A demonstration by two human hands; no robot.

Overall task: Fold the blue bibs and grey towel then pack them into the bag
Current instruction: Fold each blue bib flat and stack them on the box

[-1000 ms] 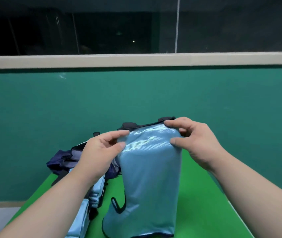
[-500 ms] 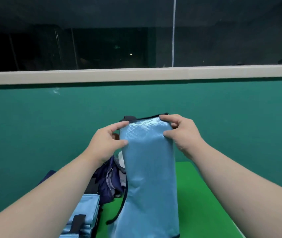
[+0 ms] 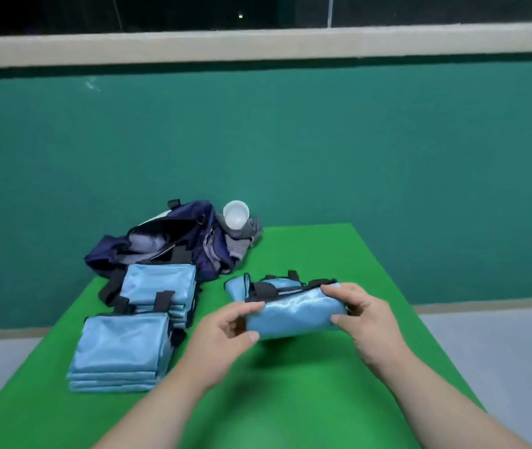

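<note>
Pinching a blue bib [image 3: 294, 314] by its two ends, the left hand [image 3: 225, 325] and right hand [image 3: 365, 315] are holding it low over the green table [image 3: 323, 400], both curled tight on the cloth. Earlier it was hanging full length; now it is sitting folded short, just right of two folded stacks [image 3: 122, 348], with the bag [image 3: 167, 241] lying behind.
</note>
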